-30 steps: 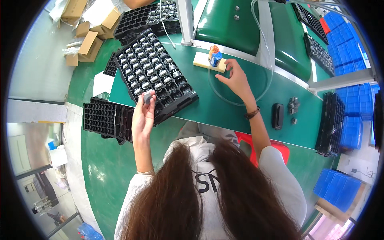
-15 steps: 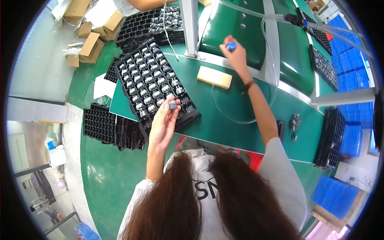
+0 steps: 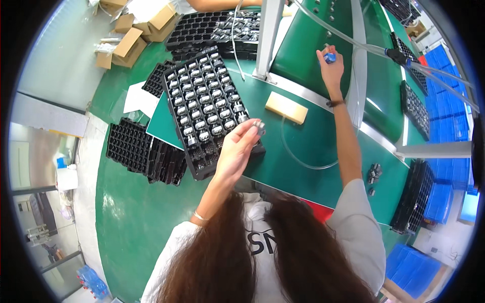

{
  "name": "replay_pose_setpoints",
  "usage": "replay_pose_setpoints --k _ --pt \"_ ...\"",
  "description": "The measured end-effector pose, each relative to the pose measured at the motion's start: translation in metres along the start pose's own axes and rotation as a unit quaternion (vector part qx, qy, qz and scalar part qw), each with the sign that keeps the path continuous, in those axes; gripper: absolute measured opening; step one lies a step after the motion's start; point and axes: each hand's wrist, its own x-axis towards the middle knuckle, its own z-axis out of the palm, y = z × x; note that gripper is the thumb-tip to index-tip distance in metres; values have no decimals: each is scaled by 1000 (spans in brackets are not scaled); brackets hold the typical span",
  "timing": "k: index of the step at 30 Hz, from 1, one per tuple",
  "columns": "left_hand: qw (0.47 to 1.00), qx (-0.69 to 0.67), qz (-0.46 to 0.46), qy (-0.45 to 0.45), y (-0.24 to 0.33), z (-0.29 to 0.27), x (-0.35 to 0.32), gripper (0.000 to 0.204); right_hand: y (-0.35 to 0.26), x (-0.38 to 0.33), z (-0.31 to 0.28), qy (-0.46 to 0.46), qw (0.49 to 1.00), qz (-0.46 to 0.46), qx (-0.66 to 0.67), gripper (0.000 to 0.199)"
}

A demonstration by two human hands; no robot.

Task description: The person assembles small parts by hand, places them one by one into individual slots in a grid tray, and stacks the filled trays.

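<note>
My left hand pinches a small grey metal part between thumb and fingertips, just right of a black tray's near end. That tray lies tilted on the green table and holds rows of shiny metal parts; several pockets at its near end have no such part. My right hand reaches out over the green conveyor belt, its fingers wrapped round a small blue object whose kind I cannot make out. Small metal parts lie in a line on the belt beyond that hand.
A pale yellow block with a clear tube sits between my hands. Several metal parts lie at the table's right. Stacked black trays stand on the left. A metal post rises ahead; another person's arm shows beyond.
My left hand has moved right with the grey part, away from over the tray. My right hand, still round the blue object, has reached farther right over the belt. The view has shifted.
</note>
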Motion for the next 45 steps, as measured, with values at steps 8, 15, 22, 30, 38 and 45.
replay_pose_setpoints --k 8,15,22,30,38,45 --pt "990 134 41 -6 1 23 -22 28 -167 -126 -131 -324 772 206 507 30" --pt "989 143 44 -16 -7 25 -39 28 -184 -163 -147 -327 769 214 506 28" --pt "988 144 48 -11 -27 5 -34 39 -183 -176 -144 -354 782 206 470 25" --pt "710 627 309 81 5 -20 8 26 -113 -133 -86 -205 953 126 185 35" --pt "583 754 297 65 13 -31 29 22 -111 -142 -77 -230 970 50 59 54" --pt "590 736 329 55 15 -36 37 12 -100 -167 -118 -209 956 123 167 55"
